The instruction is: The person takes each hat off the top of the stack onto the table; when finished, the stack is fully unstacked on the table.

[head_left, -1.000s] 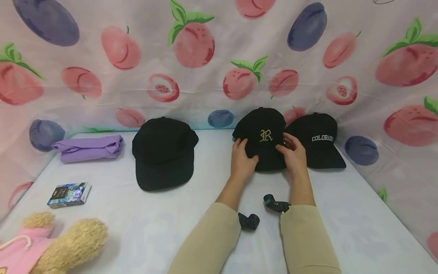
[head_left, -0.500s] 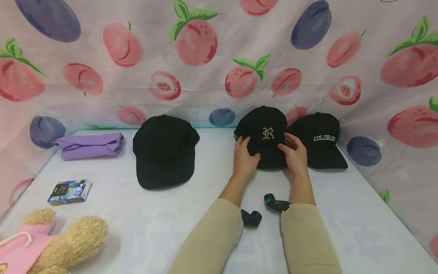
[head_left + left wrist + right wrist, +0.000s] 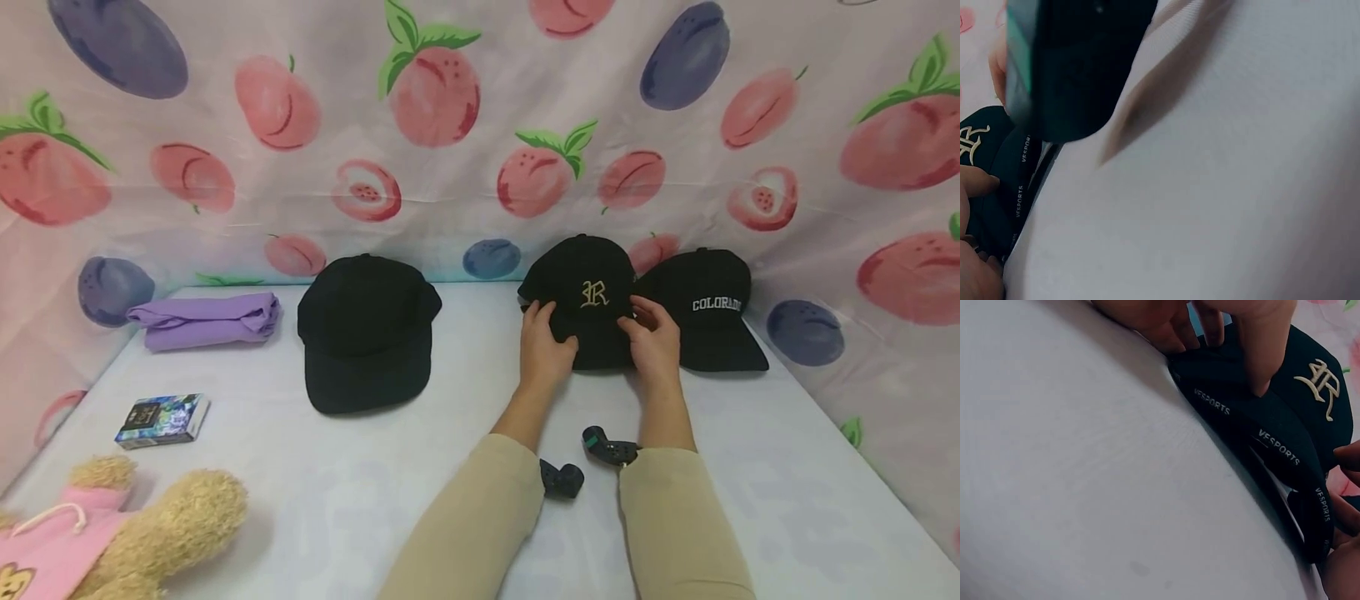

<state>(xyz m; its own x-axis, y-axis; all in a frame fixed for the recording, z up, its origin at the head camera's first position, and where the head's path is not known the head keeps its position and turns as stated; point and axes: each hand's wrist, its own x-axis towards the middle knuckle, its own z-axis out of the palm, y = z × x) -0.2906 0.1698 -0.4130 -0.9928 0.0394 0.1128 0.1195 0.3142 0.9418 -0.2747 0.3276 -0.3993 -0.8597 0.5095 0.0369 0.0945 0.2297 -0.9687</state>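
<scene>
A black baseball cap [image 3: 596, 337] with a gold R stands at the back right of the white table, its brim toward me. My left hand [image 3: 546, 350] grips the left side of its brim, thumb on top and fingers at the edge. On the opposite side my right hand [image 3: 654, 342] holds the cap between thumb and fingers. The right wrist view shows VESPORTS lettering along the cap's edge [image 3: 1279, 449], with my left hand [image 3: 1254, 337] above and part of my right hand [image 3: 1344, 559] below. My left thumb [image 3: 979, 181] presses the cap in the left wrist view.
A black COLORADO cap [image 3: 712, 333] stands right beside the held one. Farther left are a plain black cap [image 3: 367, 333], a folded purple cloth [image 3: 210, 322], a small patterned box [image 3: 162, 420] and a plush toy in pink [image 3: 150, 533]. Fruit-print fabric [image 3: 435, 208] hangs behind.
The head view has shifted slightly, so the whole scene sits a little farther right. Both hands keep the same hold on the R cap, which stays beside the COLORADO cap.
</scene>
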